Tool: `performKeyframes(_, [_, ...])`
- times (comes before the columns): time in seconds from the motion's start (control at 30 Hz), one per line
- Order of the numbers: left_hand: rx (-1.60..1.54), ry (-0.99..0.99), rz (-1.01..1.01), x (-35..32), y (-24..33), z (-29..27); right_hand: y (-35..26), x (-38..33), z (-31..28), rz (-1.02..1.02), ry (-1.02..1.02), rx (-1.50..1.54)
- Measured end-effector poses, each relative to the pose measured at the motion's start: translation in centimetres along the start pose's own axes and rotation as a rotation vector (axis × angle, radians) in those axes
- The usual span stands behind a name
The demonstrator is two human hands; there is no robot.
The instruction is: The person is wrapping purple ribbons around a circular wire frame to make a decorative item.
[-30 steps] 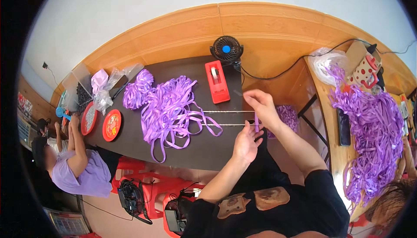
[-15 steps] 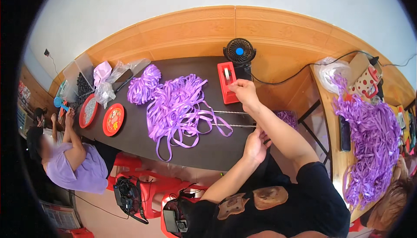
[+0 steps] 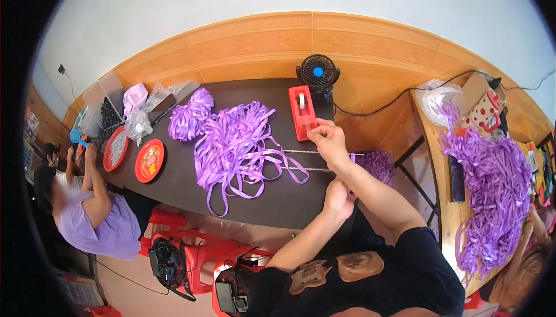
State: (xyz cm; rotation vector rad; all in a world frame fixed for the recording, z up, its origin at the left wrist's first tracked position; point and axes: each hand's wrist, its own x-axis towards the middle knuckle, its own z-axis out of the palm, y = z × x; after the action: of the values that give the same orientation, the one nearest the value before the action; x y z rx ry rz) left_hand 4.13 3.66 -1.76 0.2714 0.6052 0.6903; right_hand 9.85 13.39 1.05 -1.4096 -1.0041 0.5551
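My right hand point(image 3: 329, 146) has thumb and forefinger pinched at the near end of a red tape dispenser point(image 3: 302, 111), apparently on the end of its tape; the strip itself is hard to see. My left hand point(image 3: 339, 199) is curled closed by the table's right edge, below the right forearm. What it holds, if anything, is hidden. Two thin metal rods point(image 3: 302, 152) run sideways along the table toward it. A loose heap of purple ribbon point(image 3: 234, 137) lies left of the rods, with a bundled purple ribbon point(image 3: 191, 114) behind it.
A small black fan point(image 3: 318, 71) stands behind the dispenser. Red plates point(image 3: 141, 173) sit at the left, near a co-worker in a purple shirt point(image 3: 101, 224). More purple ribbon point(image 3: 495, 195) covers a wooden table at the right, beside another person. Red stools point(image 3: 200, 259) stand below.
My right hand has drawn back toward me, from beside the tape roll to the dispenser's near end. My left hand stays close to the same place, its fingers more hidden.
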Motion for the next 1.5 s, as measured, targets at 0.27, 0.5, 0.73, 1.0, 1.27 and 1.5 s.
performKeyframes(0.27, [0.006,-0.018,-0.018,-0.3,0.2,0.0,1.9,0.4,-0.3,-0.016,-0.005,-0.197])
performKeyframes(0.5, [0.027,-0.035,-0.087,0.0,0.1,-0.3,2.2,0.5,-3.5,-0.094,-0.139,-0.442])
performKeyframes(0.73, [0.132,-0.042,-0.076,-0.3,0.7,-0.3,-0.9,2.2,-14.5,0.163,-0.759,0.041])
performKeyframes(1.0, [0.16,-0.068,-0.06,-0.7,0.7,-0.1,2.6,0.6,-15.2,0.252,-0.909,0.083])
performKeyframes(1.27, [0.173,-0.042,-0.07,-0.9,0.7,0.2,4.4,1.0,-15.1,0.229,-0.957,0.048])
performKeyframes(1.5, [0.178,-0.036,-0.074,-0.9,0.9,0.4,4.3,0.8,-14.9,0.125,-0.922,-0.013])
